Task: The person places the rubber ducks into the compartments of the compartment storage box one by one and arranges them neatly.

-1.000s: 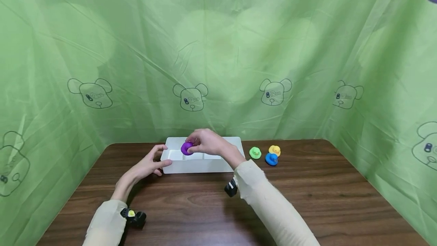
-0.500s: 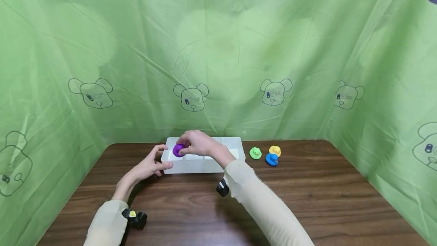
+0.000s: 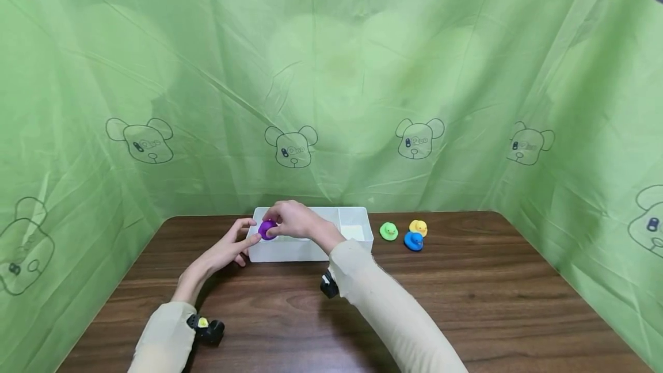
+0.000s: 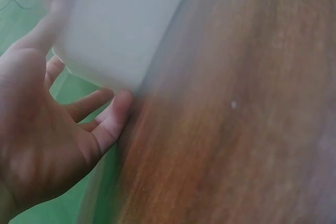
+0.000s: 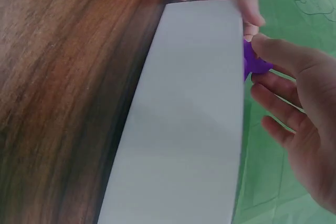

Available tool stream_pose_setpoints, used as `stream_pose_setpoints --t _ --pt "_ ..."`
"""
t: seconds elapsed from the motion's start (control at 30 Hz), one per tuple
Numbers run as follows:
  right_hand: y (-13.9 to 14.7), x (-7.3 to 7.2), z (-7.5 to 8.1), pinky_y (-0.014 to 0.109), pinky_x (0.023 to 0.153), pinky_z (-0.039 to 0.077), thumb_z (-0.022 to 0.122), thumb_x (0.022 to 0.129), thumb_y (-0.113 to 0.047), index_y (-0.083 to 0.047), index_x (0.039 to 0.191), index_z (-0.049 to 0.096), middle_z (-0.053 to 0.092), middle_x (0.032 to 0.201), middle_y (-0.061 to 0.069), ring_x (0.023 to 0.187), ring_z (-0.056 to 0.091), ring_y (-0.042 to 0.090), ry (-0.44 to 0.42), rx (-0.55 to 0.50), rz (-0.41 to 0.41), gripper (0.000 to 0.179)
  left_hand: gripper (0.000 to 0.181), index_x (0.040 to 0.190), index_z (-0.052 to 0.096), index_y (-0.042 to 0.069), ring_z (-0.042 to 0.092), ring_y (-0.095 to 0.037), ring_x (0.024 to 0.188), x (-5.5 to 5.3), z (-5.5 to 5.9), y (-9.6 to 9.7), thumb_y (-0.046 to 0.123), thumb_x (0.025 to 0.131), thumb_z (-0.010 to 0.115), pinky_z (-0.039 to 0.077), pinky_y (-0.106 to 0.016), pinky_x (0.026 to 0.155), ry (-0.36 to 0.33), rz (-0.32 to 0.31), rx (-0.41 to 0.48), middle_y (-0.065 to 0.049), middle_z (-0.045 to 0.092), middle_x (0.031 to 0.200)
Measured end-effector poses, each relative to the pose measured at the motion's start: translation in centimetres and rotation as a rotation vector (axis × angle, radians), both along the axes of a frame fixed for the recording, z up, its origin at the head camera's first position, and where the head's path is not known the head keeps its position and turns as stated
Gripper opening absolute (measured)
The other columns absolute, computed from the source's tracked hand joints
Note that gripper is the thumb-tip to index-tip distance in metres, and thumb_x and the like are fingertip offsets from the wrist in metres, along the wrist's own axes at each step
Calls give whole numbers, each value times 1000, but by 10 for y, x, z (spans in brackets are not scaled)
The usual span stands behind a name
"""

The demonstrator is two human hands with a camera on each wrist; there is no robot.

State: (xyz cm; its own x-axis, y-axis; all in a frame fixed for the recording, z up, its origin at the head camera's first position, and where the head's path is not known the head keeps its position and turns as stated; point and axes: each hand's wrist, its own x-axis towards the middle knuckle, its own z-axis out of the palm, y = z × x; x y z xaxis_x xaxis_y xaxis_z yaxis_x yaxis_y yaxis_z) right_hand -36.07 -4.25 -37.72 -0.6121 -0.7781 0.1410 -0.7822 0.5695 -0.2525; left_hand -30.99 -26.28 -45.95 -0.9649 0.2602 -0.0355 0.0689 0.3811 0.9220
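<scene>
Over the left compartment of a white divided box (image 3: 290,251), my right hand (image 3: 297,220) pinches a purple rubber duck (image 3: 267,229) between thumb and fingers. In the right wrist view the purple duck (image 5: 256,61) shows just beyond the box's rim, partly covered by the fingers. My left hand (image 3: 225,251) grips the box's left end, its thumb at the near corner and its other fingers around the end. The left wrist view shows those fingertips (image 4: 122,102) against the box's end wall. Most of the box's inside lies behind my right hand.
Right of the box, on the brown wooden table (image 3: 466,281), sit a green duck (image 3: 388,231), a yellow duck (image 3: 418,228) and a blue duck (image 3: 414,240). A green curtain (image 3: 342,91) hangs behind and at both sides.
My right hand has carried the purple duck leftward across the box to its left end. My left thumb has shifted up at the near corner. The other ducks stay put.
</scene>
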Motion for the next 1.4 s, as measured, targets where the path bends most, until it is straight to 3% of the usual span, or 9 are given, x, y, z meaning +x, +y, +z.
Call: stream_pose_setpoints --t 0.2,0.43,0.77,0.93,1.1,1.27,1.4 --pt "-13 -4 -7 21 86 50 77 88 -33 -17 117 73 73 102 -7 95 65 8 68 46 10 33 60 145 27 18 57 -27 85 0 2 -4 40 99 60 57 -41 62 2 9 -9 -27 33 147" --pt "-18 -6 -14 17 79 50 77 87 -33 -18 112 75 74 96 -10 84 64 2 30 66 0 30 63 146 27 18 55 -23 84 -5 -1 -1 42 98 61 58 -40 63 -17 -3 1 -26 35 146" --pt "-18 -9 -22 15 74 49 75 89 -33 -18 108 77 74 90 -10 79 63 2 56 92 -27 24 64 146 27 18 56 -26 83 -7 2 2 40 98 63 55 -36 60 -37 17 8 -26 33 146" --pt "-23 -11 -27 19 82 47 75 88 -39 -23 108 77 73 92 -14 83 62 3 93 141 -52 25 63 146 27 18 56 -26 83 -4 0 3 39 98 62 55 -37 61 -40 26 13 -26 33 147" --pt "-27 -11 -29 21 86 49 75 87 -39 -24 108 76 74 96 -13 89 64 6 65 169 -90 26 64 146 27 16 58 -24 81 -4 -3 4 37 98 63 55 -36 60 -43 23 33 -28 32 147" --pt "-26 -9 -29 27 98 43 75 88 -40 -23 113 75 74 100 -12 95 62 8 66 161 -113 30 64 146 29 16 58 -24 79 -6 -3 2 36 97 65 55 -36 59 -39 32 42 -29 33 147" --pt "-23 -6 -21 29 99 41 74 88 -38 -22 118 73 74 107 -6 99 59 11 63 132 -116 34 64 147 30 17 57 -25 80 -7 0 0 35 96 65 56 -37 59 -33 31 44 -28 35 146"
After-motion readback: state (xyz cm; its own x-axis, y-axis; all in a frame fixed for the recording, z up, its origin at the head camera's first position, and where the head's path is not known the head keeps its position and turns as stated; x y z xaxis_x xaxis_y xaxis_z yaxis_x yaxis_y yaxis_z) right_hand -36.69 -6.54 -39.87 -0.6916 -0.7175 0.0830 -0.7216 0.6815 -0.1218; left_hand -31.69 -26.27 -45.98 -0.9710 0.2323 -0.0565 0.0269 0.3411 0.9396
